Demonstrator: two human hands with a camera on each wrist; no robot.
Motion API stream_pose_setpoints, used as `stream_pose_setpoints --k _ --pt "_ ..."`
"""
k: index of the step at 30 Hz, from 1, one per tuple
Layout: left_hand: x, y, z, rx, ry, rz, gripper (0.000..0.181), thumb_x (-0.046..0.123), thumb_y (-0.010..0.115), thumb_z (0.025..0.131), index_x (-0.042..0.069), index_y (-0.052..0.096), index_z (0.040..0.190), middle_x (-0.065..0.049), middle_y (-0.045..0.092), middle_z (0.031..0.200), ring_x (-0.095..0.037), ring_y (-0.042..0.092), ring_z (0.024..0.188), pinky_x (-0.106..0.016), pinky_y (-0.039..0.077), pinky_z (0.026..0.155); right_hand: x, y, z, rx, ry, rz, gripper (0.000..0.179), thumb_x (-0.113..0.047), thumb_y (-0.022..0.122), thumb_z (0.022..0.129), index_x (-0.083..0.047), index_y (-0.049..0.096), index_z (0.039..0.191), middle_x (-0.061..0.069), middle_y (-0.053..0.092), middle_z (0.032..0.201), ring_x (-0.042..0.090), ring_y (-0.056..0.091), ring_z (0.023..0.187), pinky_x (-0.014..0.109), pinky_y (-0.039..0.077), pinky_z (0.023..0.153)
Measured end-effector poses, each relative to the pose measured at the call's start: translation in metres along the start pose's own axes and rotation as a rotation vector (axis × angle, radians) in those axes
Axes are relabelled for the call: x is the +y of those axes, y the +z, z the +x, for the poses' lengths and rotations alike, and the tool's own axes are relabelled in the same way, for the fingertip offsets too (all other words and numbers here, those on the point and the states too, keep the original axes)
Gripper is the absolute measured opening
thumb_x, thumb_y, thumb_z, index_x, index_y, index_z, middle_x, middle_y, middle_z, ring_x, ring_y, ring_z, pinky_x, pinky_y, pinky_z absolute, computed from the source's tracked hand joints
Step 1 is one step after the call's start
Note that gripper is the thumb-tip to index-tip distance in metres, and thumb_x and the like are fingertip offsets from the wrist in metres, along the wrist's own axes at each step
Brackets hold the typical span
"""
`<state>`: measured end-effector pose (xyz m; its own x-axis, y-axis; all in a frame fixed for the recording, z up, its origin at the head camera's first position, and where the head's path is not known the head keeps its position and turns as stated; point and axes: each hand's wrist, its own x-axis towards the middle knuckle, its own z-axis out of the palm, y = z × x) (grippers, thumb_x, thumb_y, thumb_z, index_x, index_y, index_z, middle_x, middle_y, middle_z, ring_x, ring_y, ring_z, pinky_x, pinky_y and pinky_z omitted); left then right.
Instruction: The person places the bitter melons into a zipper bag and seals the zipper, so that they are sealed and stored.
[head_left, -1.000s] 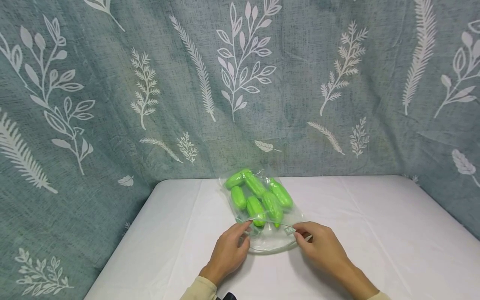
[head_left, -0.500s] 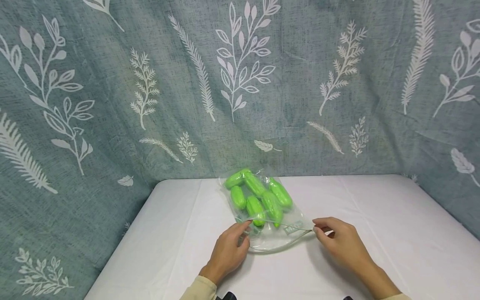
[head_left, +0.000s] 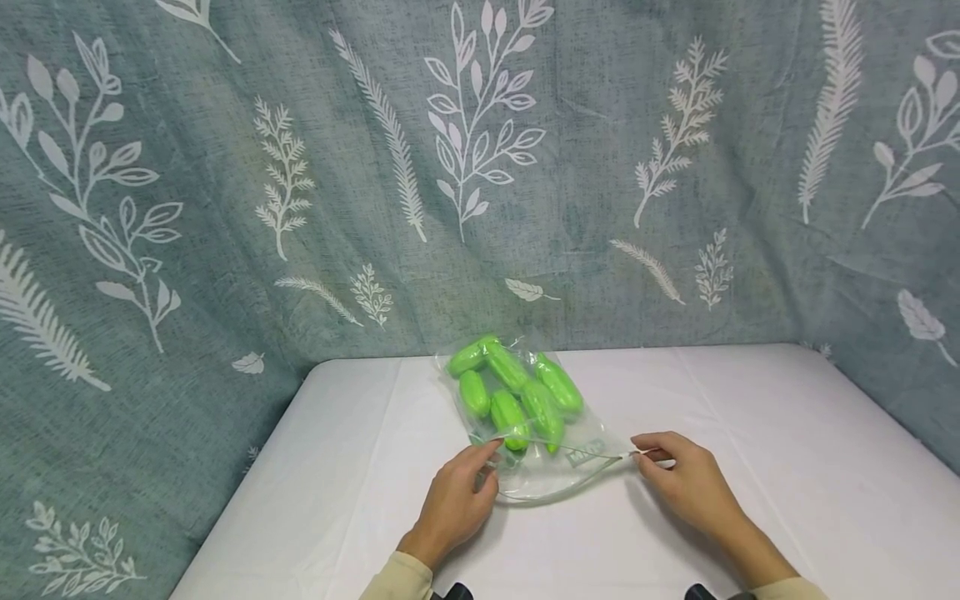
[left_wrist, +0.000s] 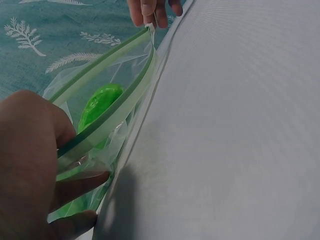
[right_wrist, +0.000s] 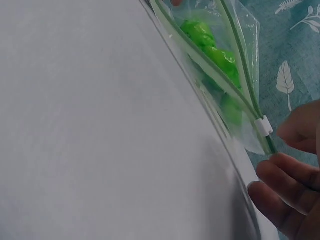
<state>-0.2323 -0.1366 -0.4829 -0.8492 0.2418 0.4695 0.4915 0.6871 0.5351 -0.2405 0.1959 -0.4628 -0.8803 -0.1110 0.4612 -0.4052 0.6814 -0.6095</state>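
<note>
A clear slider zip bag [head_left: 536, 479] lies on the table with its mouth gaping toward me. Inside are several bright green cucumber-shaped pieces [head_left: 543, 417], glossy and plain. My left hand [head_left: 461, 496] grips the left end of the mouth; in the left wrist view its fingers [left_wrist: 82, 190] curl about the green-edged rim. At the right corner my right hand [head_left: 686, 479] pinches the end of the zip strip. Close to those fingertips, a white slider [right_wrist: 263, 126] sits on the strip in the right wrist view. The bag's left corner is hidden behind the left hand.
White cloth covers the table [head_left: 750, 433], whose far edge meets a grey-green leaf-patterned curtain [head_left: 562, 167]. The curtain also hangs along both sides. Dark camera parts [head_left: 697, 592] show by the wrists at the bottom.
My right hand has moved right from the bag's near rim to the mouth's right corner, drawing the rim out toward the right. The left hand and the green pieces have stayed in place.
</note>
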Motion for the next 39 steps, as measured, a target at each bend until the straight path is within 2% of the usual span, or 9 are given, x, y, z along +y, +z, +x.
stream_pose_setpoints --k 7,17,26,33,36,39 --pt "0.0006 0.0001 0.0003 -0.006 -0.009 0.003 0.045 0.012 0.06 0.093 0.015 0.06 0.138 0.003 0.07 0.112 -0.007 0.067 0.097 -0.034 0.055 0.088 0.0063 0.0014 0.0012 -0.038 0.068 0.012 0.024 -0.01 0.074 0.089 -0.008 0.073 0.112 0.004 0.073 0.106 0.021 0.07 0.09 0.03 0.055 0.073" --pt "0.0013 -0.0009 -0.0014 0.008 -0.001 -0.001 0.045 0.01 0.061 0.092 0.015 0.061 0.137 0.004 0.07 0.111 -0.008 0.067 0.097 -0.034 0.055 0.087 0.0071 0.0066 -0.0015 -0.133 0.125 0.046 0.024 -0.01 0.073 0.09 -0.007 0.072 0.115 0.0 0.073 0.102 0.016 0.067 0.089 0.025 0.054 0.07" --pt "0.0011 -0.0009 -0.0004 0.051 0.036 -0.018 0.043 0.009 0.063 0.091 0.015 0.064 0.134 0.003 0.07 0.109 -0.007 0.066 0.094 -0.031 0.056 0.084 0.0057 0.0082 -0.0006 -0.121 0.129 0.038 0.02 -0.011 0.074 0.091 -0.006 0.073 0.11 -0.003 0.072 0.095 0.011 0.065 0.083 0.024 0.054 0.069" --pt "0.0003 -0.0008 -0.0001 0.097 0.09 -0.026 0.036 0.004 0.066 0.089 0.014 0.072 0.123 0.004 0.068 0.107 -0.006 0.063 0.09 -0.028 0.055 0.079 0.004 0.009 0.0008 -0.101 0.126 0.015 0.019 -0.01 0.073 0.09 -0.006 0.074 0.108 -0.002 0.072 0.093 0.012 0.066 0.082 0.026 0.054 0.07" --pt "0.0014 -0.0009 -0.0003 0.103 0.098 -0.008 0.034 0.004 0.066 0.09 0.015 0.073 0.121 0.005 0.064 0.107 -0.006 0.062 0.093 -0.028 0.055 0.08 0.0041 0.0091 0.0002 -0.101 0.135 0.017 0.019 -0.01 0.073 0.09 -0.006 0.074 0.108 -0.002 0.072 0.093 0.012 0.066 0.082 0.026 0.054 0.07" --pt "0.0023 -0.0007 -0.0004 0.11 0.1 0.004 0.033 0.004 0.066 0.09 0.015 0.074 0.12 0.003 0.062 0.111 -0.009 0.063 0.101 -0.029 0.056 0.085 0.0048 0.0091 -0.001 -0.106 0.144 0.025 0.019 -0.01 0.072 0.09 -0.006 0.073 0.109 -0.002 0.072 0.093 0.012 0.066 0.082 0.025 0.054 0.069"
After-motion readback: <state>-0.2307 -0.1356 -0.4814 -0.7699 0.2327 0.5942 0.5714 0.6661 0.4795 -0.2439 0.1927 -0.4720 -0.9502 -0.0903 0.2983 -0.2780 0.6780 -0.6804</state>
